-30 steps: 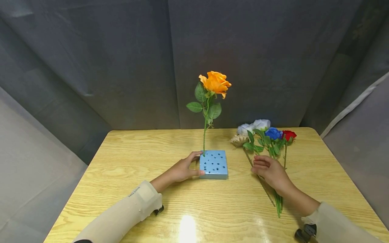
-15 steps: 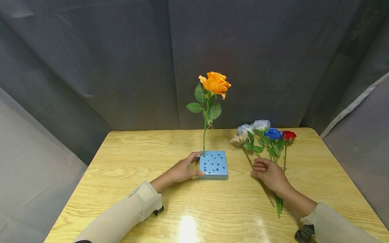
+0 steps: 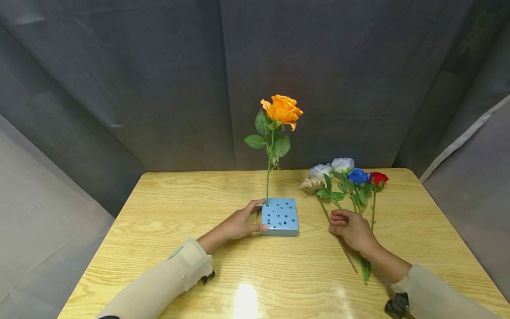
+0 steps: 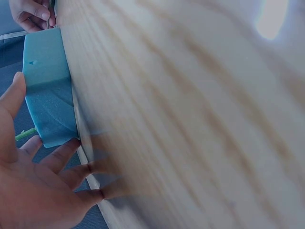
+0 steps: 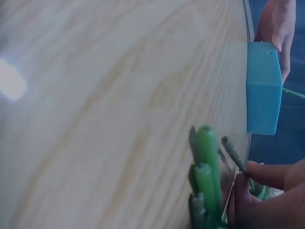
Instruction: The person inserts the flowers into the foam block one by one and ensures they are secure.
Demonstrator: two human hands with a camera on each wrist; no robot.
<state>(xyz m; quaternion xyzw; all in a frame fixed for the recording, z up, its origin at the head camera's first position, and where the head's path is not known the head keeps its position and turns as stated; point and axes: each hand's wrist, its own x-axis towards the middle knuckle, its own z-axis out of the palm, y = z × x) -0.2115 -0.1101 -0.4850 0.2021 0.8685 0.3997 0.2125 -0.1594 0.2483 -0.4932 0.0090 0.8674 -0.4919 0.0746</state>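
Note:
A light blue foam block (image 3: 284, 217) with several holes in its top lies on the table; an orange rose (image 3: 282, 109) stands upright in its back-left hole. My left hand (image 3: 237, 223) holds the block's left side, thumb at the near corner and index finger at the far one. To the right, my right hand (image 3: 352, 228) pinches the thin brown stem (image 5: 233, 152) of a beige flower (image 3: 312, 184) between thumb and fingers. That stem slants over the table, close above the wood. Beneath the same hand run the green stems (image 5: 206, 157) of other flowers.
At the back right of the table (image 3: 179, 190) lie two pale white-lilac roses (image 3: 342, 165), a blue rose (image 3: 358, 176) and a red rose (image 3: 378, 178), with leaves overlapping. A grey curtain (image 3: 179, 88) hangs behind the table.
My right hand has closed on the brown stem, and the beige flower has shifted slightly left. My left hand, the block and the orange rose hold their places.

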